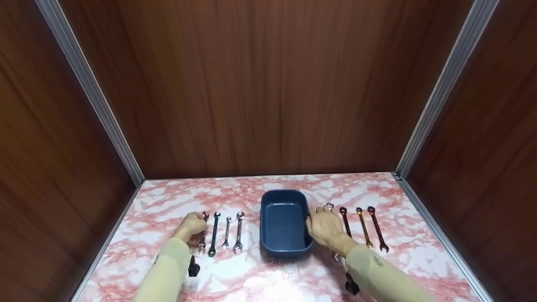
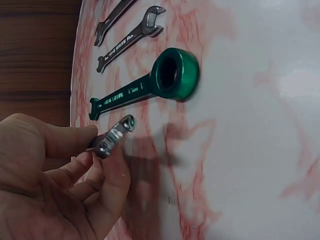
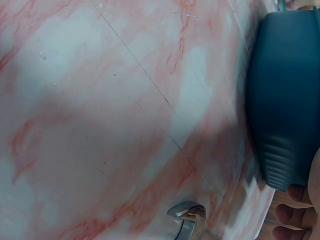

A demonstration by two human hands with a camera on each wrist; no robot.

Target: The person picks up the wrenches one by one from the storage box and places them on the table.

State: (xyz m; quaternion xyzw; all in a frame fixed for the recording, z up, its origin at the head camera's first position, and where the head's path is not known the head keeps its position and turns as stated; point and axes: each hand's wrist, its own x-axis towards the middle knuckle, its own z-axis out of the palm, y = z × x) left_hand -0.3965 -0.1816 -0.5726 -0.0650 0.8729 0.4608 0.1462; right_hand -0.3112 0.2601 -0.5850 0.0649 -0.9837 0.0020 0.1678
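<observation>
My left hand (image 1: 194, 224) pinches a silver open-end wrench (image 2: 114, 137) between thumb and fingers, at the left end of a row of wrenches. Beside it lies a green ratcheting wrench (image 2: 172, 75), untouched. My right hand (image 1: 325, 226) is at the right wall of a dark blue bin (image 1: 282, 226), its thumb side over the rim and fingers outside. In the right wrist view, fingertips (image 3: 295, 215) show by the bin's ribbed corner; the thumb is hidden there. A silver wrench (image 3: 192, 217) lies partly beneath this hand.
Two more silver wrenches (image 1: 238, 233) lie left of the bin. To its right are a red wrench (image 1: 345, 220), a gold wrench (image 1: 364, 226) and a dark red wrench (image 1: 378, 230). Brown wood-grain panels (image 1: 268, 92) enclose the marbled tabletop (image 1: 235, 281) at the back and sides.
</observation>
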